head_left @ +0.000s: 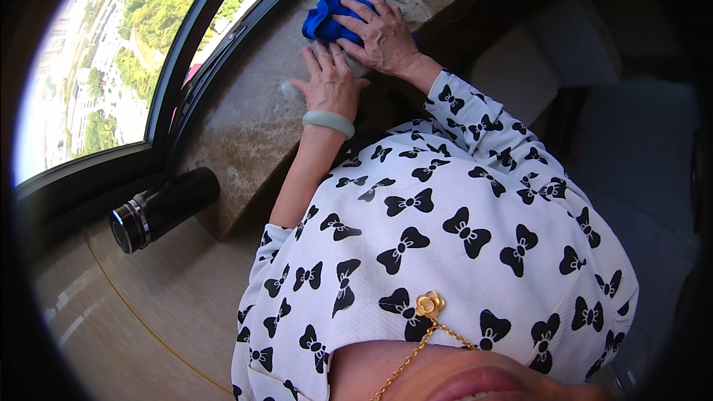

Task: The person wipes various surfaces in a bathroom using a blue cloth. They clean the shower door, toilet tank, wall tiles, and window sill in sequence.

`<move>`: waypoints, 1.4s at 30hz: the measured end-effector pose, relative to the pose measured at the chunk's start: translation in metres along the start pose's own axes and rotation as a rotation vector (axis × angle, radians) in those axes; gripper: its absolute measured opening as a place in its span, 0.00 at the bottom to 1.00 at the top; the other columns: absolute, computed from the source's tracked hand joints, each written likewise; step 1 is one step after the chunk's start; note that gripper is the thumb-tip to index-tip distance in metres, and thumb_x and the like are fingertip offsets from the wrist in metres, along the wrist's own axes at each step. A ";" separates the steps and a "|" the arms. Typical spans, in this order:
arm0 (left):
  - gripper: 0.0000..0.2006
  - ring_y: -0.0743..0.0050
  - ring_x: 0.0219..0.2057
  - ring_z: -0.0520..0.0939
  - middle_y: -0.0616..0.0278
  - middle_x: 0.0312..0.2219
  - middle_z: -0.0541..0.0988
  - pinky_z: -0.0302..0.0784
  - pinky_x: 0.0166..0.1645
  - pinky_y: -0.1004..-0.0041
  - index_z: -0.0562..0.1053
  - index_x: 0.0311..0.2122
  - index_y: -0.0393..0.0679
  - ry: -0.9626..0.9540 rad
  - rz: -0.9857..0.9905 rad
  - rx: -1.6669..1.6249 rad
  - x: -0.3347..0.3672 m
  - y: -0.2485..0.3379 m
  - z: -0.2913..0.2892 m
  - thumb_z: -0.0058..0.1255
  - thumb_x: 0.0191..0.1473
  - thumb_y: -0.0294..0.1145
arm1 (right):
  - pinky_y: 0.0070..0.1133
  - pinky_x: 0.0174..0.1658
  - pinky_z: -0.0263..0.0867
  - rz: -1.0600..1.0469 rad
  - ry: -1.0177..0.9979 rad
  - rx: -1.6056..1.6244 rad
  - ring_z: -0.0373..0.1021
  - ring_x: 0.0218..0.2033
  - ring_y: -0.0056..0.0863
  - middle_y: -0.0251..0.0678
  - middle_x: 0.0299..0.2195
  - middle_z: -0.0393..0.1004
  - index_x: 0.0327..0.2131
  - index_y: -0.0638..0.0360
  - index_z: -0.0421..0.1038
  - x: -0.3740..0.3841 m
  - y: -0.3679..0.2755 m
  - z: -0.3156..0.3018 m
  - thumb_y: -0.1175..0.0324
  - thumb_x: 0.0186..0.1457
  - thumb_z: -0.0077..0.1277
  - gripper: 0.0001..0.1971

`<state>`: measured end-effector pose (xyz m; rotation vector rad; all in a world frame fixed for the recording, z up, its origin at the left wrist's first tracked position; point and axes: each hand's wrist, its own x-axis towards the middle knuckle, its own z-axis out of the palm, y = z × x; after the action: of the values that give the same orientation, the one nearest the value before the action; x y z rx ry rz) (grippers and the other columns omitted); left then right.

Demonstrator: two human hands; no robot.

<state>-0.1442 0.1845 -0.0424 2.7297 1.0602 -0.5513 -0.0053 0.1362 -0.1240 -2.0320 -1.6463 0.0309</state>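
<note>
A crumpled blue cloth (323, 21) lies on the brown marbled window sill (230, 122). My right hand (382, 38) rests over the cloth and presses it onto the stone, its fingers curved across the folds. Just nearer to me, my left hand (328, 83) lies flat on the sill with its fingers apart. It holds nothing, and its fingertips reach close to the cloth's lower edge. A pale green bangle (329, 123) circles my left wrist.
A black cylindrical flask (165, 208) with a shiny ringed lid stands at the sill's near-left end. Along the left runs the dark window frame (167, 74), with trees and a road outside. Dim, pale and dark surfaces lie to the right.
</note>
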 end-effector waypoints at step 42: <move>0.58 0.51 0.68 0.38 0.49 0.67 0.40 0.44 0.60 0.31 0.44 0.67 0.43 0.292 -0.152 -0.229 -0.053 -0.064 0.031 0.60 0.39 0.64 | 0.32 0.45 0.59 -0.067 0.078 0.027 0.67 0.42 0.34 0.35 0.40 0.74 0.38 0.55 0.75 0.017 -0.084 -0.015 0.57 0.51 0.49 0.15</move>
<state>-0.2328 0.1901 -0.0509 2.5912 1.3144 -0.0407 -0.0722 0.1569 -0.0720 -1.9319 -1.6560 -0.0482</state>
